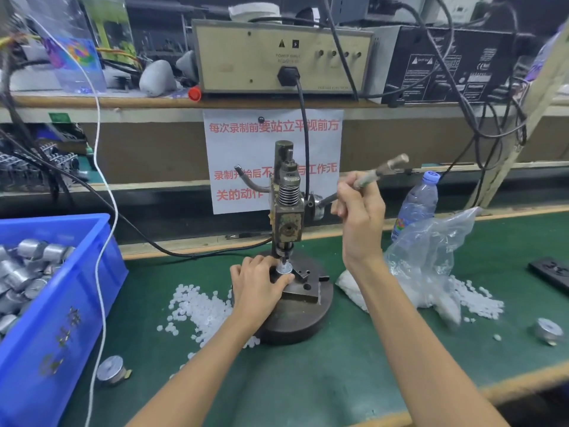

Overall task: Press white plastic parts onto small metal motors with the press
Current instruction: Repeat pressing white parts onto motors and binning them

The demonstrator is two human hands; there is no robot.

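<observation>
Motors lie nearest: a loose motor point(110, 369), a short shiny steel can, rests on the green mat in front and left of the press point(288, 208). Further left of it a blue plastic crate point(61, 288) is heaped with more. Small, round, translucent white plastic parts point(197, 306) are scattered against the left of the press's dark round base. On the base's steel fixture block, the left hand point(258, 283) pinches the motor in work point(284, 269) between thumb and curled fingers, directly under the ram. Whether a white part sits on its shaft is too small to tell. The right hand point(358, 211) has its fingers wrapped round the raised lever point(381, 169), right of the spring column. This looks like the pressing step; next comes a steady downward pull, with the motor kept upright. Right of the press slumps a crinkled clear bag point(431, 251) spilling more parts.
</observation>
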